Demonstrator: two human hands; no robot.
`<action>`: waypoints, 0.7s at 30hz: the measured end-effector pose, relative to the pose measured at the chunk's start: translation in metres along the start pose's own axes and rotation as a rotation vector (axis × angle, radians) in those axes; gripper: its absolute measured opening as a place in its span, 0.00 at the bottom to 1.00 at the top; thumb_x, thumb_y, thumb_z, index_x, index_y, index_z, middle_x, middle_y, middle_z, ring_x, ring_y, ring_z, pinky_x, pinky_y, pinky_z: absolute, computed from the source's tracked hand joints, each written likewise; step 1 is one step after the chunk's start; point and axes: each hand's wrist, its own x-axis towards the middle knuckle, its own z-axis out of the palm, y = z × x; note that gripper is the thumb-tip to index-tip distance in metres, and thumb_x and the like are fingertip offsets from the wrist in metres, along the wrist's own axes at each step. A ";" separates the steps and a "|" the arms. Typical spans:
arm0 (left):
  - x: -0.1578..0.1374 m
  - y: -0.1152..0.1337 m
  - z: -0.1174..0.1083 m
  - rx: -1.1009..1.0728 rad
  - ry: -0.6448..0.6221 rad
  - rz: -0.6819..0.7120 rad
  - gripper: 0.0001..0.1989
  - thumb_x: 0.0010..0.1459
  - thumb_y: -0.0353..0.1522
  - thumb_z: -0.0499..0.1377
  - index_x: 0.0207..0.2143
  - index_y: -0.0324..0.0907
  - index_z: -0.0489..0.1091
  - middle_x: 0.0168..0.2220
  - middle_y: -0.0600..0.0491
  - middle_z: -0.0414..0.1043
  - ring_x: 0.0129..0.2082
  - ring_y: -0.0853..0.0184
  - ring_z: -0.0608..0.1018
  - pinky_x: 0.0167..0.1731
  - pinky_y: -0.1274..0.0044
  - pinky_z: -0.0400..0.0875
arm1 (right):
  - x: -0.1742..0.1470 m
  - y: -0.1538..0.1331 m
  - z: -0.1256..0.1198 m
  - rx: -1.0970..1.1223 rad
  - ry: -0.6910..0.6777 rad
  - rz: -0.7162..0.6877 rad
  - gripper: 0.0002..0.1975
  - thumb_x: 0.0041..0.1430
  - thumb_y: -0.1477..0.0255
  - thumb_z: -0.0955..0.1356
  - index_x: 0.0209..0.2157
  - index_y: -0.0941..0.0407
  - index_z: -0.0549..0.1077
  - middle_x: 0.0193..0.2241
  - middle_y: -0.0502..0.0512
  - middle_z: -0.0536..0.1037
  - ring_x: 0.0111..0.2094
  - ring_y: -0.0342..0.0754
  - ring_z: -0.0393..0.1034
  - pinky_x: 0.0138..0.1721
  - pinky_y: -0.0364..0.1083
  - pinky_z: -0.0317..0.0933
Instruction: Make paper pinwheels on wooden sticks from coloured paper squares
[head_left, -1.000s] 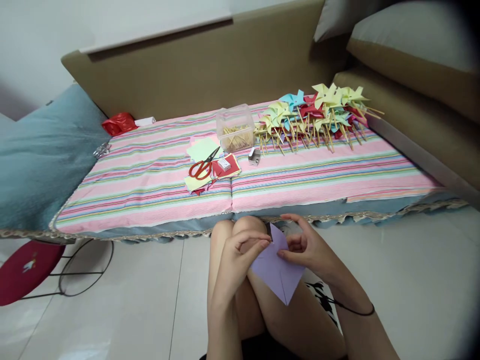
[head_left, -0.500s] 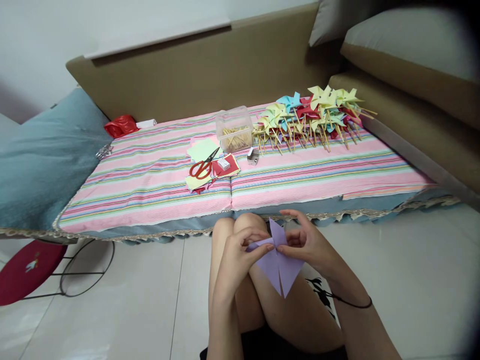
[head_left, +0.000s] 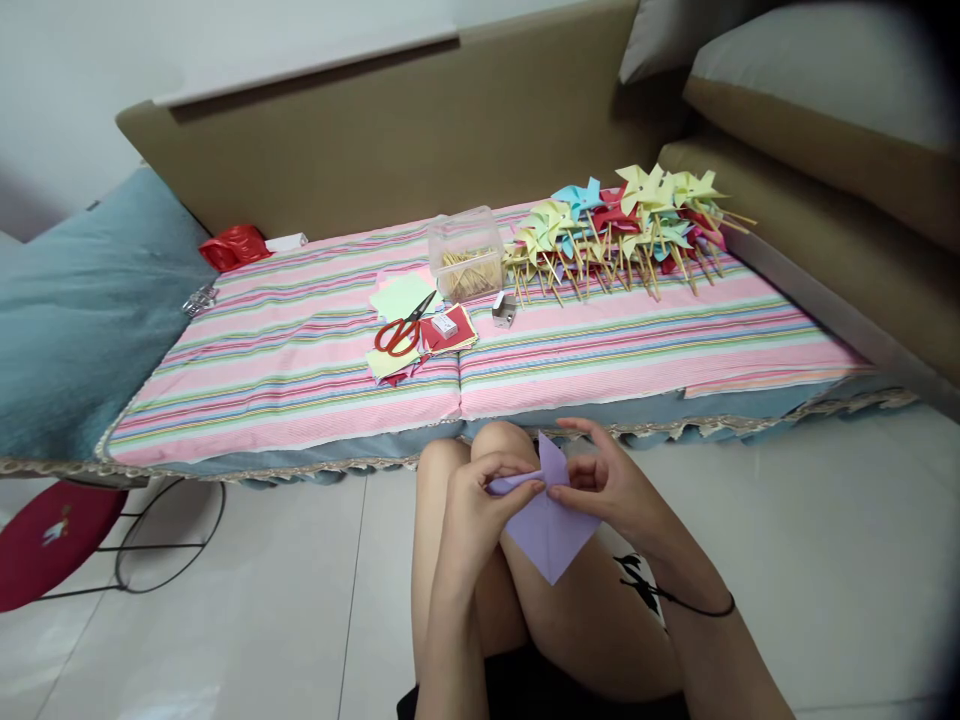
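Above my knees, both hands hold a purple sheet of paper (head_left: 553,540) whose corners point up, left and down. My left hand (head_left: 491,500) pinches its left part between thumb and fingers. On the other side my right hand (head_left: 600,480) grips the paper near its middle, thumb in front and the index finger raised. The two thumbs almost meet at the paper's centre. Fingers partly hide the back of the sheet.
On the striped cover (head_left: 300,350) lie red-handled scissors (head_left: 397,338), stacked coloured paper (head_left: 405,298), a clear box (head_left: 469,262) of sticks, a small open box (head_left: 504,310) and many paper pinwheels (head_left: 630,225). A red stool (head_left: 60,540) stands at left.
The slit in the lower part of the purple paper, open before, now looks closed, with the edges together. Both hands keep their hold and have shifted only slightly.
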 end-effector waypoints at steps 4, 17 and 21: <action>0.000 0.002 0.001 0.018 0.023 -0.013 0.06 0.44 0.32 0.67 0.27 0.40 0.76 0.29 0.50 0.78 0.31 0.63 0.78 0.30 0.76 0.69 | 0.000 0.000 0.000 0.011 0.006 -0.010 0.36 0.46 0.72 0.75 0.53 0.49 0.56 0.23 0.44 0.75 0.25 0.42 0.69 0.28 0.41 0.62; -0.001 0.007 0.005 -0.306 0.159 -0.039 0.18 0.43 0.33 0.69 0.38 0.42 0.71 0.31 0.53 0.78 0.32 0.66 0.79 0.32 0.77 0.69 | -0.002 -0.002 0.004 0.151 0.179 -0.041 0.36 0.41 0.70 0.77 0.50 0.50 0.59 0.22 0.46 0.78 0.24 0.44 0.71 0.25 0.41 0.62; -0.002 0.006 0.009 -0.530 0.136 -0.114 0.24 0.47 0.33 0.67 0.45 0.43 0.63 0.29 0.55 0.76 0.28 0.70 0.77 0.29 0.80 0.68 | 0.000 -0.005 0.009 0.262 0.288 -0.079 0.38 0.37 0.70 0.78 0.49 0.50 0.59 0.23 0.47 0.79 0.24 0.44 0.71 0.27 0.42 0.64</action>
